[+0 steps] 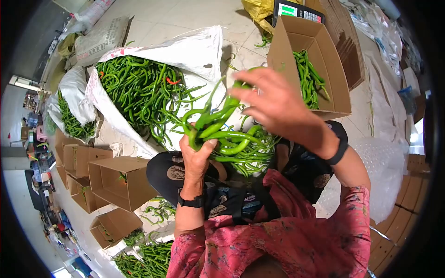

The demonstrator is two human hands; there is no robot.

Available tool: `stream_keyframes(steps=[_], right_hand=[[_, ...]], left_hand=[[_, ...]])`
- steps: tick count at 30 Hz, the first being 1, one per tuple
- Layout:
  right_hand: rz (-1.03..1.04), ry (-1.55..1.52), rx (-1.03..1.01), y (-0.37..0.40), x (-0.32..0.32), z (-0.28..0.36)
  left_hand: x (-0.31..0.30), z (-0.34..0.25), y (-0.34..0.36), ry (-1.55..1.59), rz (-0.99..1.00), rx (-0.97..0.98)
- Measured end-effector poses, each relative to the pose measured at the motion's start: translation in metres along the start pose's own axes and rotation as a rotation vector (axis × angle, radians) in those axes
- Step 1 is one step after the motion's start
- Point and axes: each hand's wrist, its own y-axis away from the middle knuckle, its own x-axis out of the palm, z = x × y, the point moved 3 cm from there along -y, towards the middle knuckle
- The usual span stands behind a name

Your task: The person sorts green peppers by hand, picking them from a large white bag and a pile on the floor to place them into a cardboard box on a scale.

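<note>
My left hand [197, 157] is wrapped round the lower ends of a bunch of long green chili peppers [227, 132], which fan out up and to the right. My right hand [278, 102], smeared by motion, is just above and right of the bunch. Between its thumb and fingers shows a green chili pepper [239, 86], partly hidden by the hand. Below both hands, between my knees, lies a pile of loose green chili peppers [248, 160]. A white woven sack [197, 48] lies open at the upper left, with many green chili peppers [139, 90] and a few red ones spilling from it.
An open cardboard box [336, 69] with green peppers inside stands at the upper right. Behind it sits a digital scale [301, 13]. More cardboard boxes [123, 183] stand at left, near a second sack of peppers [76, 99]. Clear plastic wrap [375, 176] lies at right.
</note>
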Motion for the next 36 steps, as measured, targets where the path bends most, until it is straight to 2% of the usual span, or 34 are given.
stream_keyframes(steps=[4, 6, 10, 12, 16, 18, 20, 22, 23, 24, 26, 28, 30, 31, 33, 34, 36], right_hand=[[0.105, -0.002, -0.099, -0.002, 0.027, 0.013], [0.018, -0.114, -0.048, 0.001, 0.028, 0.013], [0.011, 0.021, -0.033, 0.008, 0.028, 0.023], [0.100, 0.110, -0.018, 0.017, 0.034, 0.025], [0.041, -0.057, -0.023, 0.013, 0.024, 0.026], [0.085, 0.109, -0.100, 0.012, 0.009, 0.042], [0.071, 0.060, -0.081, 0.017, 0.008, 0.040], [-0.007, -0.072, 0.069, 0.020, 0.010, 0.036], [0.008, -0.250, 0.194, 0.020, 0.009, 0.039], [0.009, -0.248, 0.193, 0.020, 0.011, 0.046], [0.017, -0.317, 0.354, 0.024, 0.016, 0.052], [0.013, -0.239, 0.326, 0.029, 0.017, 0.055], [-0.005, 0.045, 0.151, 0.033, 0.009, 0.064], [-0.004, 0.044, 0.153, 0.032, 0.007, 0.065], [0.154, 0.090, 0.163, 0.032, 0.007, 0.065], [0.157, 0.094, 0.166, 0.031, 0.005, 0.062], [0.165, -0.231, 0.285, 0.024, 0.005, 0.045]], left_hand=[[-0.010, 0.003, 0.001, -0.075, 0.041, -0.052], [-0.014, 0.004, 0.001, -0.216, 0.072, -0.026], [-0.009, 0.004, 0.002, -0.303, -0.021, 0.004], [-0.008, 0.004, 0.002, -0.320, -0.051, 0.027], [-0.010, -0.001, 0.001, -0.370, 0.005, 0.053], [-0.010, -0.005, 0.001, -0.377, 0.057, 0.069], [-0.010, -0.011, 0.002, -0.394, 0.114, 0.134], [-0.007, -0.009, 0.004, -0.261, 0.141, 0.096], [-0.007, -0.007, 0.004, -0.281, 0.136, 0.075], [-0.007, -0.005, 0.004, -0.279, 0.135, 0.076], [-0.007, 0.000, 0.002, -0.383, 0.153, 0.080], [-0.007, 0.001, 0.001, -0.400, 0.162, 0.077], [-0.005, -0.001, 0.002, -0.420, 0.174, 0.069], [-0.003, -0.005, 0.002, -0.424, 0.174, 0.067], [0.000, -0.004, 0.001, -0.421, 0.174, 0.063], [0.000, 0.001, 0.001, -0.438, 0.170, 0.069], [0.001, 0.004, 0.002, -0.455, 0.176, 0.075]])
